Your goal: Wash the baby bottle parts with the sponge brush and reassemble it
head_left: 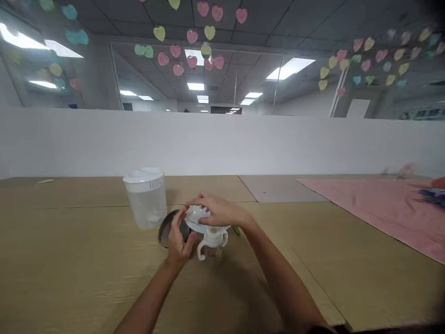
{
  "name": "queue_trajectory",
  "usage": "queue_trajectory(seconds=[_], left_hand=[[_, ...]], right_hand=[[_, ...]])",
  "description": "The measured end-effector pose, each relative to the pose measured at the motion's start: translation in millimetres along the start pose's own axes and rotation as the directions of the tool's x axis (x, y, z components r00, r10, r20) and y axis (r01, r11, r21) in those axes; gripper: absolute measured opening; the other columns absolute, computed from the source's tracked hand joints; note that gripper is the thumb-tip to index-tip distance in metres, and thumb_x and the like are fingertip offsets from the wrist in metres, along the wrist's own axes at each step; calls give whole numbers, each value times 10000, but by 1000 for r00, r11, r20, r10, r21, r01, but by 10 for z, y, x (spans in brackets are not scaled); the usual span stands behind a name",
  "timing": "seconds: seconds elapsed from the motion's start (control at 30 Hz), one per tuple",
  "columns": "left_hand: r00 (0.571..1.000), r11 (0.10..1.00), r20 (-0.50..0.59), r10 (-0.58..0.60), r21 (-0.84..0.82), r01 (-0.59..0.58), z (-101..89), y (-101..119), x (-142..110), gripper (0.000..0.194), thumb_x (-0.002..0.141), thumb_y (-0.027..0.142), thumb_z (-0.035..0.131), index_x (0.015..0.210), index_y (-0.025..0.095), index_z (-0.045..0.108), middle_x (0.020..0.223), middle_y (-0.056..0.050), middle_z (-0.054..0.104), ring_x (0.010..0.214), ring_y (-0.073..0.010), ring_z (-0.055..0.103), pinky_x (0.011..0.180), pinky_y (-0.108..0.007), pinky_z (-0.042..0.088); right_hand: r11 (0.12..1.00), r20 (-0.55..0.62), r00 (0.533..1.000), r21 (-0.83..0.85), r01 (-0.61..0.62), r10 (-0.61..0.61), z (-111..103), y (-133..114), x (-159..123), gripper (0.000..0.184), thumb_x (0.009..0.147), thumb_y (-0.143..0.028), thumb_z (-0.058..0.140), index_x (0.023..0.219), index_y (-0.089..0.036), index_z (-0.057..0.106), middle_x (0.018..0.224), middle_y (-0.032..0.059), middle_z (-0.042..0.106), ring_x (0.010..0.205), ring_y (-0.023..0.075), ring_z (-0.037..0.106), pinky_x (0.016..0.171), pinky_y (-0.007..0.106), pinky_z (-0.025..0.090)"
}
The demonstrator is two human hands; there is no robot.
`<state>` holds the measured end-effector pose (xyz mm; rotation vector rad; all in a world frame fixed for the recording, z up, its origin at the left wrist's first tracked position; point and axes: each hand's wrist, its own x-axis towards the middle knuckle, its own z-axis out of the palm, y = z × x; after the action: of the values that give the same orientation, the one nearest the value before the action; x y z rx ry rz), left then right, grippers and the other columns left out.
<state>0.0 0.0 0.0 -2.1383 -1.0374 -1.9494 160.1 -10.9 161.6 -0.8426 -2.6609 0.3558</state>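
Note:
My left hand [179,243] stands beside the left edge of a clear-and-white dish [197,215], its thumb spread well apart from its fingers. It covers part of a dark round dish [165,230] behind it. My right hand [222,211] reaches over the clear-and-white dish, with curved fingers on its far side and the thumb nearer me. The fingertips of both hands come close together at its upper left. In front of the dish, a small clear bottle [212,241] with a white collar and two curved white handles stands upright. A green piece [237,230] shows beneath my right wrist.
Left of my hands stands a translucent plastic bucket [148,199] with a white lid and something pale inside. A pink cloth [375,208] covers the right side of the brown table [86,260]. A low white wall [222,144] with glass above it runs along the back.

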Motion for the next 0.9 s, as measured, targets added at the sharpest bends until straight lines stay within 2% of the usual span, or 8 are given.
queue_trajectory(seconds=[0.07,0.13,0.2,0.27,0.43,0.57,0.9], left_hand=[[995,997,77,67,20,-69,-16,24,19,476,820,427,433,1202,148,382,1138,-140,492,1053,-253,494,888,-401,408],[982,992,148,117,37,-124,-19,42,33,387,795,461,455,1034,158,484,1038,-122,507,988,-252,502,847,-397,423],[965,985,218,148,57,-164,-4,54,43,324,774,480,479,828,163,520,940,-109,495,904,-239,499,779,-377,437],[951,979,258,168,74,-192,16,64,46,305,766,464,497,714,163,508,873,-97,483,818,-214,487,712,-347,432],[937,971,295,187,90,-222,24,104,40,200,788,339,477,698,166,520,822,-75,497,757,-182,460,682,-318,393],[939,972,286,192,77,-222,13,114,42,193,790,319,463,681,167,510,769,-62,505,709,-170,446,649,-305,372],[904,958,350,246,55,-282,98,64,8,227,826,283,416,625,182,444,575,-10,468,574,-144,415,603,-300,322]], right_hand=[[999,-1,999,9,-51,51,-69,30,-65,428,733,-208,567,1156,-246,512,1009,53,476,897,182,507,754,299,417],[995,13,995,15,-94,94,-128,71,-116,419,722,-220,579,1134,-244,510,1024,52,472,876,173,514,745,296,422],[991,39,991,19,-131,130,-170,126,-145,415,711,-227,589,1115,-239,496,1046,50,472,855,162,519,730,286,427],[989,86,985,16,-148,147,-193,184,-155,409,695,-229,605,1086,-231,488,1042,43,496,848,159,522,705,272,427],[981,248,951,10,-192,183,-167,245,-131,489,632,-234,681,1077,-230,478,980,15,553,817,148,536,673,241,409],[984,323,931,-88,-153,173,-101,200,-78,507,609,-206,692,1085,-234,521,979,17,545,861,160,508,688,232,384],[964,301,927,-206,-168,226,-35,143,-75,454,564,-147,696,990,-232,563,921,3,549,792,144,488,598,203,334]])
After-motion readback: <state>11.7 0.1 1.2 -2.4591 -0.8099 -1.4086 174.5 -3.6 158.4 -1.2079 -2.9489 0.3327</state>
